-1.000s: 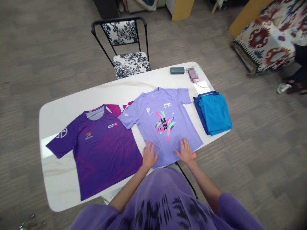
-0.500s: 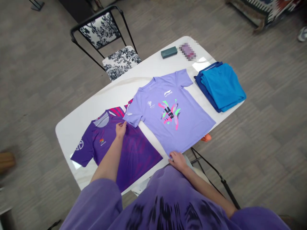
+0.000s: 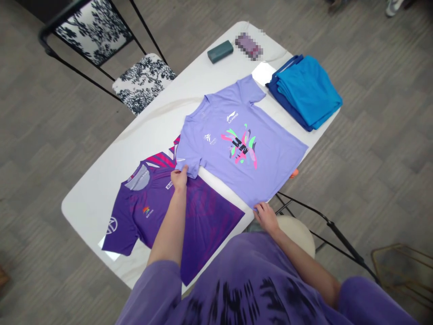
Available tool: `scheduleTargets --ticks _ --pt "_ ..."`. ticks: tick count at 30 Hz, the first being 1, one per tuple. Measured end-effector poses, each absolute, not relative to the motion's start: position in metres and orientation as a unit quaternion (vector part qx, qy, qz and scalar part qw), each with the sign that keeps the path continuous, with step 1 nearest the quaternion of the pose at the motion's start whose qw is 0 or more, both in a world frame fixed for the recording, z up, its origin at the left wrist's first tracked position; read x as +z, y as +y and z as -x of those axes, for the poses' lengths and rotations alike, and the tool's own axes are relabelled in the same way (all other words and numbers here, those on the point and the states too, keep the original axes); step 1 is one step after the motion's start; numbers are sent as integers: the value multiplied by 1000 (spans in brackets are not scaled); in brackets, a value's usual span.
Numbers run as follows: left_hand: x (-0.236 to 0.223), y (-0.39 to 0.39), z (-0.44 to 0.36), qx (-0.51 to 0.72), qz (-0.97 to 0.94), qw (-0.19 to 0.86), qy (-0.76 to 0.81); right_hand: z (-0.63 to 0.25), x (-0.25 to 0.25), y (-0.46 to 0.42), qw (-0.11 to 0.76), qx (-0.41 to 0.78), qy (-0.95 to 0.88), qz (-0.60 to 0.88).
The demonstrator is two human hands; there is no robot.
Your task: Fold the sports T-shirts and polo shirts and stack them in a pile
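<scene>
A lavender T-shirt [image 3: 216, 135] lies flat, front up, on the white table, with a colourful print on its chest. My left hand [image 3: 179, 177] is closed in a pinch on the edge of its near-left sleeve. At the bottom hem corner by the table's front edge, my right hand [image 3: 266, 216] grips the same shirt between thumb and fingers. Beneath the sleeve, partly covered, a dark purple jersey [image 3: 206, 221] with pink stripes is spread out to the left. My left forearm crosses over it.
Folded blue clothes [image 3: 309, 95] are stacked at the table's right end. A dark green case [image 3: 220, 52] and a blurred-out item [image 3: 249, 46] lie at the back of the table [image 3: 98, 178]. A patterned chair [image 3: 144, 81] stands behind; a stool [image 3: 297, 234] is beside my right forearm.
The view has shifted and come closer. My left hand has moved slightly right with the pinched sleeve, and white lettering on the purple jersey now shows. My right hand stays at the hem corner.
</scene>
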State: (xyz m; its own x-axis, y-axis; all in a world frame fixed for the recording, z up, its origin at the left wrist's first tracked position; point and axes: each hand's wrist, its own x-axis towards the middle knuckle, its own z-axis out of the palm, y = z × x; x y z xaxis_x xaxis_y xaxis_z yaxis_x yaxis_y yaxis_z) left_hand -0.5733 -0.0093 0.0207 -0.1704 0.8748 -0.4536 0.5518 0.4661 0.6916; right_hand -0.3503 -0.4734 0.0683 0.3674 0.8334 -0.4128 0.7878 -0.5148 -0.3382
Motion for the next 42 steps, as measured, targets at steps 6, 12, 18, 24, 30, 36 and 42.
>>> scheduleTargets --ticks 6,12,18,24,30,36,42 --pt "39 -4 564 189 -394 476 763 350 70 -473 39 273 -486 829" --pt "67 -1 545 229 -425 483 730 330 79 -479 102 279 -475 829" --pt "91 53 472 262 -540 489 633 287 90 -483 223 269 -412 841" --pt "84 116 334 183 -623 489 583 235 87 -482 276 242 -342 865" --pt "48 140 203 119 -617 516 582 191 59 -484 280 225 -287 888" --pt "21 133 143 109 -608 555 558 174 47 -481 236 178 -259 920" --pt "25 32 223 257 -773 357 457 195 54 -462 218 223 -341 887"
